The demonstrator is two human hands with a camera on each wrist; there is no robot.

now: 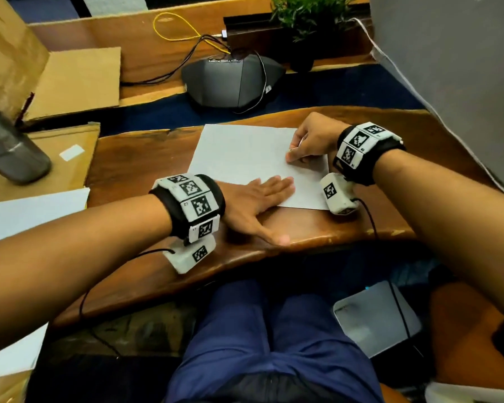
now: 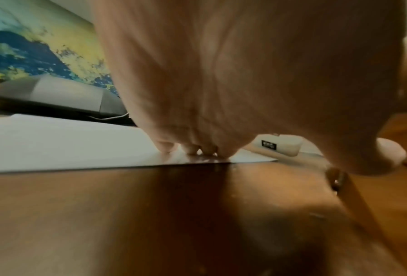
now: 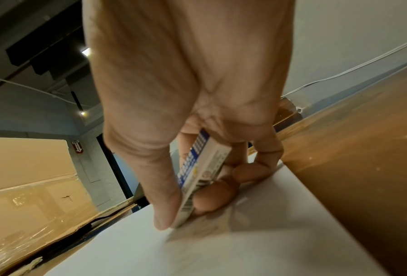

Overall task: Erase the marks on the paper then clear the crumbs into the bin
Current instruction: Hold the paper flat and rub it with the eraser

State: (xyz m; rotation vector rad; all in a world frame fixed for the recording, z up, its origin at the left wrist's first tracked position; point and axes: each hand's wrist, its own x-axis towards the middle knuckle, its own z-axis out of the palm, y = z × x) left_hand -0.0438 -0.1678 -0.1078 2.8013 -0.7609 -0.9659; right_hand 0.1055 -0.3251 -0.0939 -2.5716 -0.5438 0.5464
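The left hand (image 1: 253,205) lay nearest the head camera, flat and palm down, fingers straight, the fingertips (image 2: 190,149) pressing the near edge of the paper (image 1: 245,158) and the thumb splayed on bare wood. The paper, a white rectangular sheet with a matte surface, lay on the wooden desk (image 1: 134,158), whose top was glossy, dark brown and rounded at its edge. At the sheet's right side the right hand (image 1: 309,141) pinched an eraser (image 3: 197,179) between thumb and curled fingers; the eraser was a slim block in a white sleeve printed with blue, its lower end touching the paper. Faint grey smudges showed beneath it. Beyond the paper sat a dark, smooth, wedge-shaped device (image 1: 230,82). Left of the paper stood a brushed-metal cylindrical bottle (image 1: 9,146) on cardboard.
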